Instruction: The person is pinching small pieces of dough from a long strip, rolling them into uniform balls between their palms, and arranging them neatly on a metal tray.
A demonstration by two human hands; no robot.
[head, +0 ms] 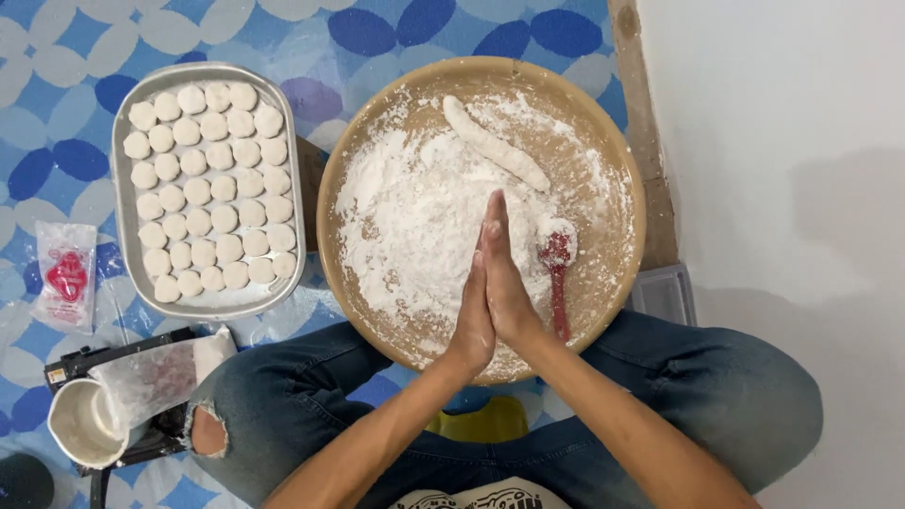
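At the far left a small clear packet with a red mark lies on the blue patterned mat, with a metal cup below it. Next comes a grey metal tray filled with rows of small white dough discs. To its right sits a wide tan round tray dusted with flour. Above it the left hand and right hand press flat together, palm to palm, fingers straight; whether anything lies between them cannot be told. A long dough roll lies just beyond the fingertips, apart from them, and a red spoon rests just right of the right hand.
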